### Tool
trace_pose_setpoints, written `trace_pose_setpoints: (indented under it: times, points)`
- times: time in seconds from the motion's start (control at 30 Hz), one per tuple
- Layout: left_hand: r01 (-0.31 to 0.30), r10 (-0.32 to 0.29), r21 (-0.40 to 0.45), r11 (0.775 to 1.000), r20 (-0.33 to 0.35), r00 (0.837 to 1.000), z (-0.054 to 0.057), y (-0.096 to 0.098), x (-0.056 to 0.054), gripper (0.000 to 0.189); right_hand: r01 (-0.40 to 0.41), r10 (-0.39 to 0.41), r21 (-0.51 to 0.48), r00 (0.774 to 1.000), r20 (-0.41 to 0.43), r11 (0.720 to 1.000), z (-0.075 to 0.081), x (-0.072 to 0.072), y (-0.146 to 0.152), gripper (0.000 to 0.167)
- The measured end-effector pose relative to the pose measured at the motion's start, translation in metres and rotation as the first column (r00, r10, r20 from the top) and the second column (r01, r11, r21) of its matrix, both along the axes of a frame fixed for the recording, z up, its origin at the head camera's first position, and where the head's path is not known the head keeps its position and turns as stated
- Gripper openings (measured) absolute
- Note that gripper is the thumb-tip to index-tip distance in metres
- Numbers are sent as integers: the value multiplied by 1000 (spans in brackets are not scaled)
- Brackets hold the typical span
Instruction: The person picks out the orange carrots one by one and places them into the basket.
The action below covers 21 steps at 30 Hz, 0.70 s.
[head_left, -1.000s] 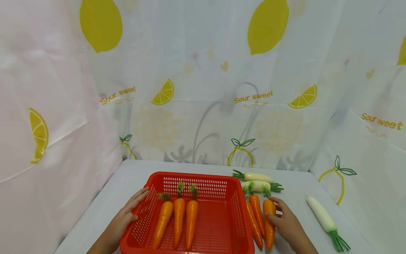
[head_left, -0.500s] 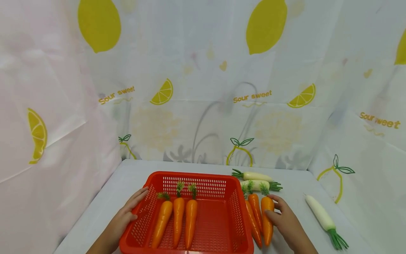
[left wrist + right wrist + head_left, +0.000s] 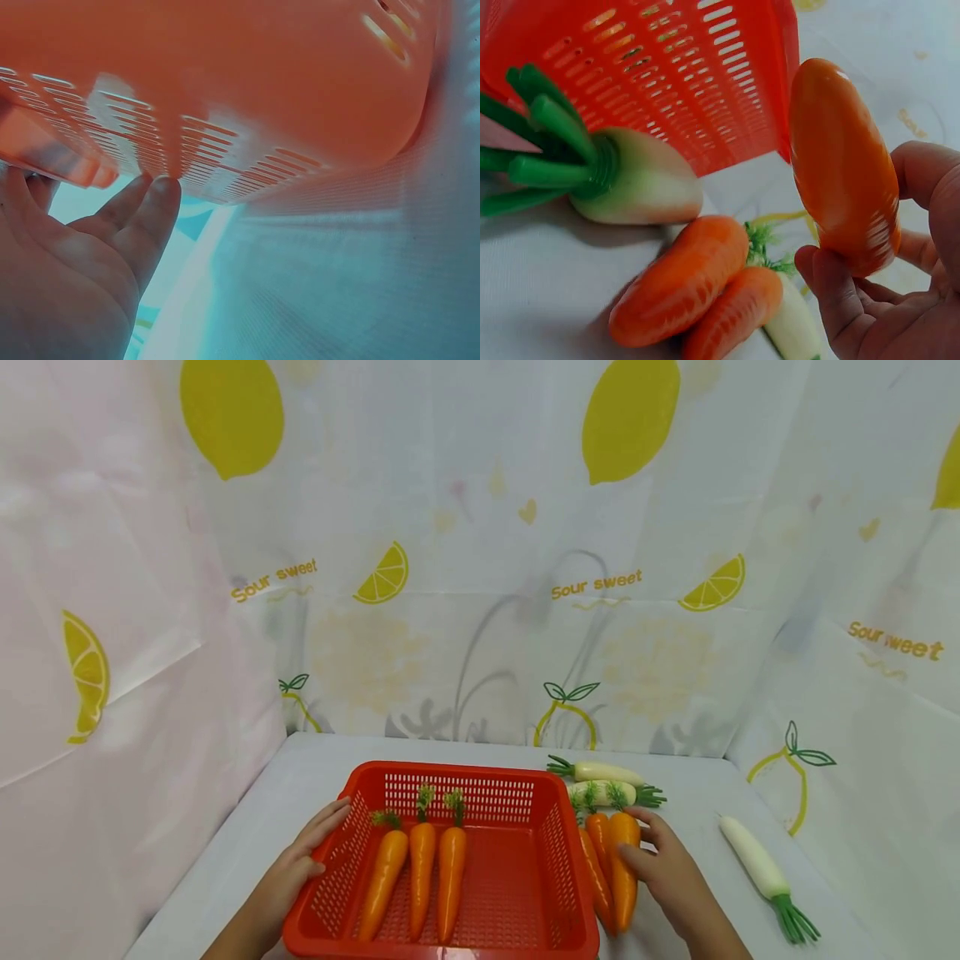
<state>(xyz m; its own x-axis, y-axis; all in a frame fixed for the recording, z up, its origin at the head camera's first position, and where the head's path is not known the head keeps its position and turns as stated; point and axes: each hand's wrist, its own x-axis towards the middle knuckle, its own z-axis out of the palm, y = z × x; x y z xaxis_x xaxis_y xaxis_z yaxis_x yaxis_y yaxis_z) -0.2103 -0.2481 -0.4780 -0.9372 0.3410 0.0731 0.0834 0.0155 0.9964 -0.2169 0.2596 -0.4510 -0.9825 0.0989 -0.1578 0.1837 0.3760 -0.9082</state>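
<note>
My right hand [image 3: 667, 864] pinches an orange carrot [image 3: 624, 868] between thumb and fingers. In the right wrist view this carrot [image 3: 844, 165] stands raised above two others [image 3: 682, 281] lying on the table. The head view has it overlapping the carrot beside it, just right of the red plastic basket [image 3: 480, 772]. At the basket's left side, my left hand [image 3: 296, 864] rests with fingers extended against the rim and outer wall. Its fingertips [image 3: 165, 191] reach the slotted wall in the left wrist view. Three carrots [image 3: 422, 877] with leafy tops lie side by side inside the basket.
Two white radishes [image 3: 607, 772] lie behind the carrots, and another radish [image 3: 757, 860] lies far right. The right wrist view shows a radish [image 3: 637, 176] with thick green stalks close to the basket wall. Lemon-print cloth [image 3: 465, 635] walls the white table [image 3: 300, 777] on three sides.
My right hand has lifted the carrot slightly and moved it left, so it now overlaps the carrot beside it. My left hand and the basket have stayed in place.
</note>
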Motion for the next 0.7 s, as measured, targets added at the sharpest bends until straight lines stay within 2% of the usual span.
trace_pose_setpoints:
  times: [0.2, 0.47, 0.7]
  points:
    - [1, -1, -1, 1000, -5, 1000, 1, 0, 0, 79, -33, 32, -33, 999, -30, 999, 9, 3, -4, 67]
    - [-17, 17, -25, 1000, -21, 1000, 1, 1, -1, 78, -71, 66, -81, 996, -54, 994, 19, -2, -11, 63]
    - [-23, 22, -23, 999, -13, 1000, 0, 1, -2, 78, -119, 111, -120, 991, -76, 986, 35, -6, -21, 61]
